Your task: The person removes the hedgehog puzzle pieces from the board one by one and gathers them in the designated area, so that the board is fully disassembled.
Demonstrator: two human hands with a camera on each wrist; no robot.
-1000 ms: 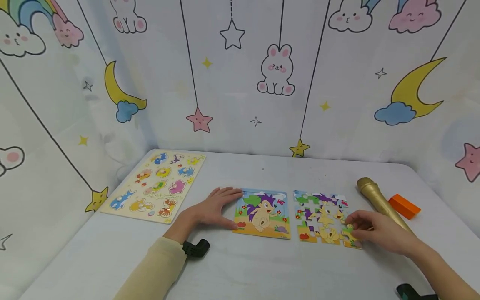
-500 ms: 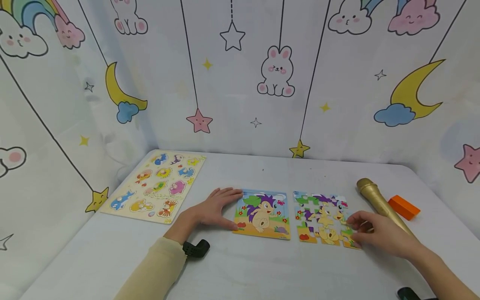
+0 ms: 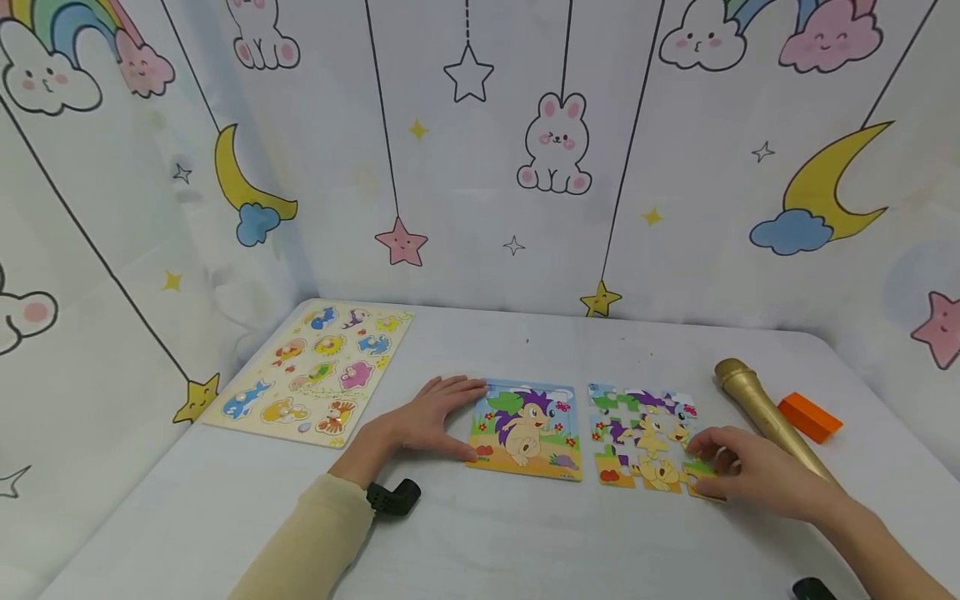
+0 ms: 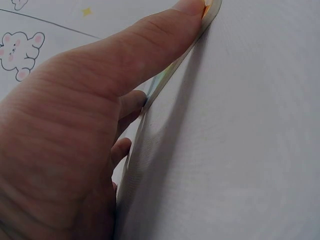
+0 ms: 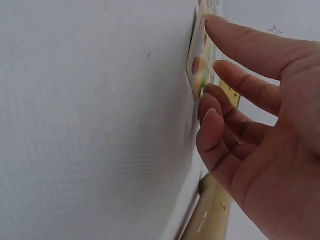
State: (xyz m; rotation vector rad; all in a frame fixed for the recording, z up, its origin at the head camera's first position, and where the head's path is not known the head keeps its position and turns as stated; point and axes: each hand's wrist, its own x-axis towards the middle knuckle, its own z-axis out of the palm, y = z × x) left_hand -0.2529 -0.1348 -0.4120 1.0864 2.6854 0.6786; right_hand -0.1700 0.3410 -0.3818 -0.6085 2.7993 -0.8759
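My left hand rests at the left side of a square picture board printed with a purple-spined hedgehog. Its thumb lies along the board's near corner, the other fingers spread toward the far corner; in the left wrist view the thumb touches the board's edge. To the right lies a jigsaw puzzle of the same hedgehog, its pieces set out with gaps between them. At its right edge is my right hand, partly covering the lower-right puzzle piece. In the right wrist view the thumb meets the puzzle's edge, fingers loosely bent.
A gold microphone lies behind my right hand, beside an orange block. At the back left is a cream animal puzzle board. All lie on a white-covered table before a cartoon-print curtain.
My right hand's thumb and forefinger have spread slightly apart at the lower-right puzzle piece. The left hand has stayed at the picture board.
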